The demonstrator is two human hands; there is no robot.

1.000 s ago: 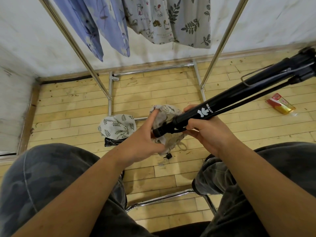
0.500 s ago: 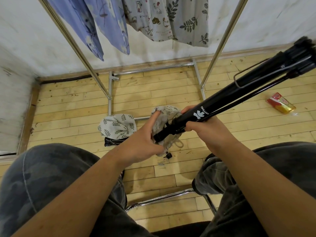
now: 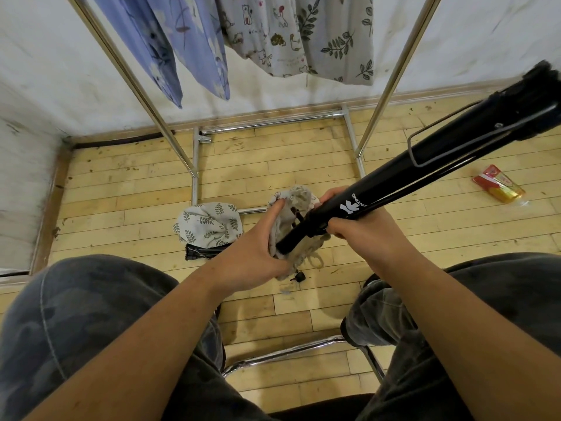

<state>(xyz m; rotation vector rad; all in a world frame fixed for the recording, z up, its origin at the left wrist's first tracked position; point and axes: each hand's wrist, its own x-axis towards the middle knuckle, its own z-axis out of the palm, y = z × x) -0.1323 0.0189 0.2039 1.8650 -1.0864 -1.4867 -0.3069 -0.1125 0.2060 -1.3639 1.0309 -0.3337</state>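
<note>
The black folded stand [image 3: 425,168] slants down from the upper right, above the person's knees. Only its lower tip sits in the pale cloth [image 3: 296,197], so most of its length looks undone. The right hand [image 3: 361,229] grips the tube by the logo, and the left hand [image 3: 252,256] clutches the cloth around the tip.

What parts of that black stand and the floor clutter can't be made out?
Head view, black stand: lower tip hidden by grey cloth and left hand; far end blurred, cut by right edge.
Red-yellow packet: print too small.
Dark item: mostly under leaf-print cloth.
</note>
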